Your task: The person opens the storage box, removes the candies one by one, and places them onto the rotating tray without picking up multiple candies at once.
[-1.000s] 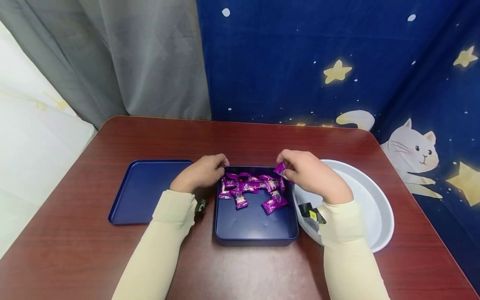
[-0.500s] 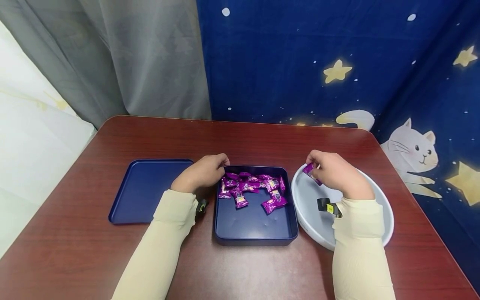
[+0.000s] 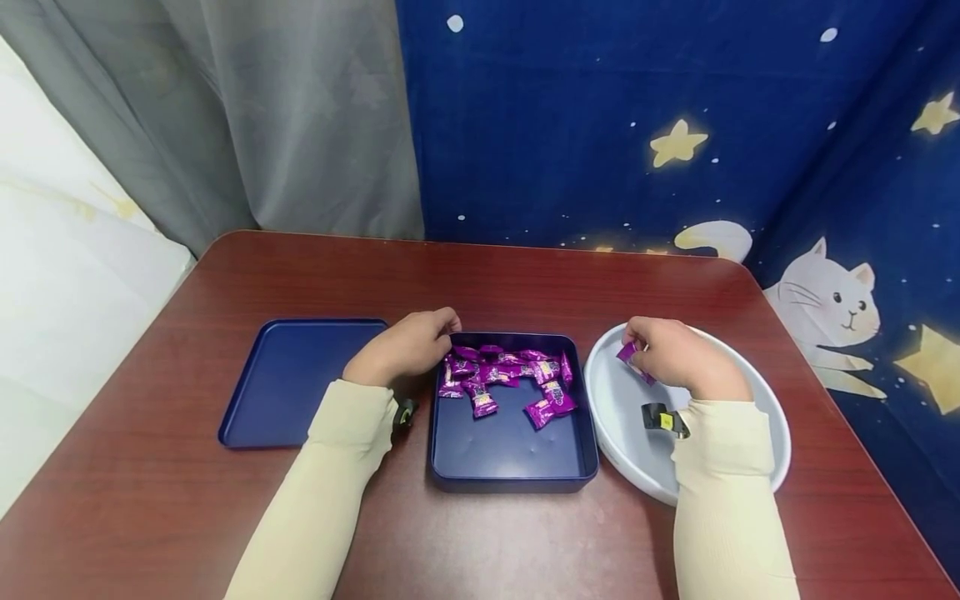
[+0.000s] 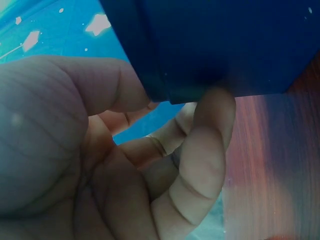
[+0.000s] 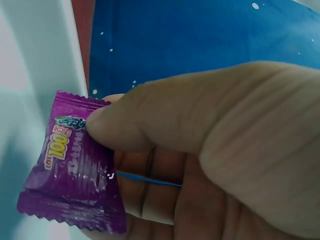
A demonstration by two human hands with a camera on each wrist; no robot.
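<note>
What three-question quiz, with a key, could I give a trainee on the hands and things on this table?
1. Which hand touches the deep dark-blue square box that stands beside the round white dish?
2. True or false: the right hand pinches a shiny purple wrapped candy.
3. Where is the flat dark-blue rectangular tray?
A) Inside the box
B) On the reddish-brown wood-grain table, to the person's left of the box
C) Inside the dish

Key:
1. The left hand, at the box's far left corner.
2. True.
3. B.
</note>
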